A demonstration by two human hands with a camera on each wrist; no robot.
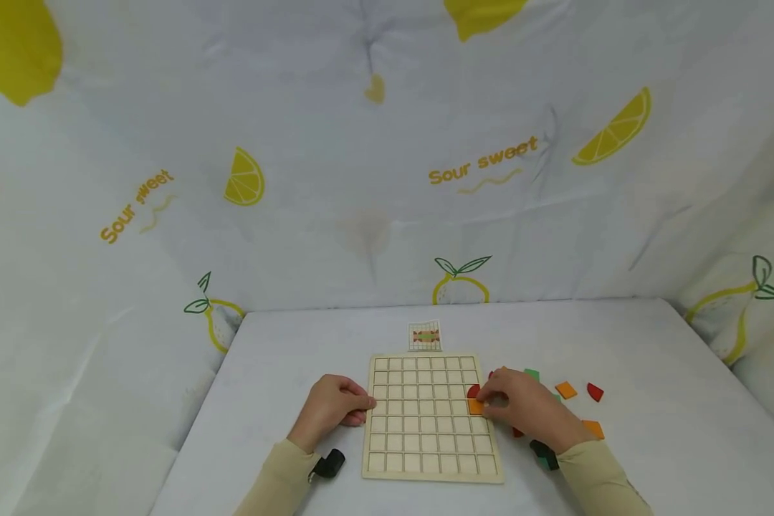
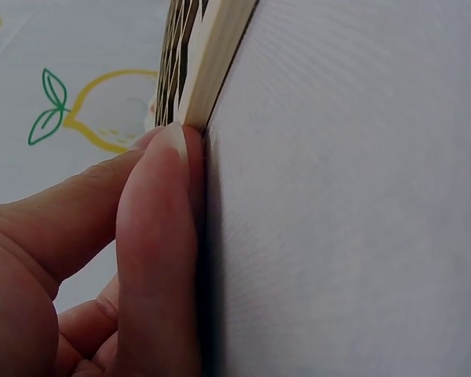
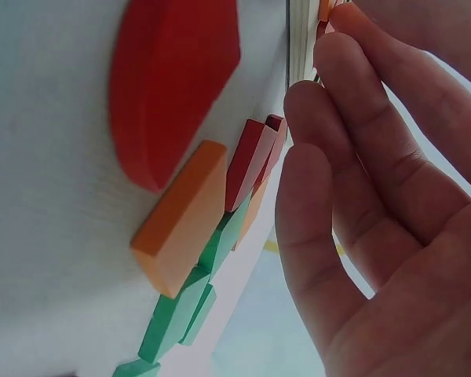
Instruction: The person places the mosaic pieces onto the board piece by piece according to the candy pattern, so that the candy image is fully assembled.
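Observation:
A pale wooden grid board [image 1: 411, 424] lies flat on the white table. My left hand [image 1: 337, 407] is at its left edge, and in the left wrist view the thumb [image 2: 157, 228] and index finger pinch that edge. Over the right column of cells, my right hand [image 1: 530, 405] holds an orange square tile [image 1: 475, 407] by thumb and fingertips. Just above this tile, a red quarter-round tile [image 1: 474, 391] sits in the same column. The right wrist view shows the fingers [image 3: 353, 86] reaching to the board's edge, the thumb mostly out of view.
Beyond the board lies a small pattern card [image 1: 425, 336] with a coloured design on a grid. Loose tiles are scattered right of the board, among them an orange square [image 1: 565, 390], a red quarter-round [image 1: 595, 392] and several green pieces [image 3: 173, 314]. A lemon-print cloth [image 1: 335, 236] hangs behind the table.

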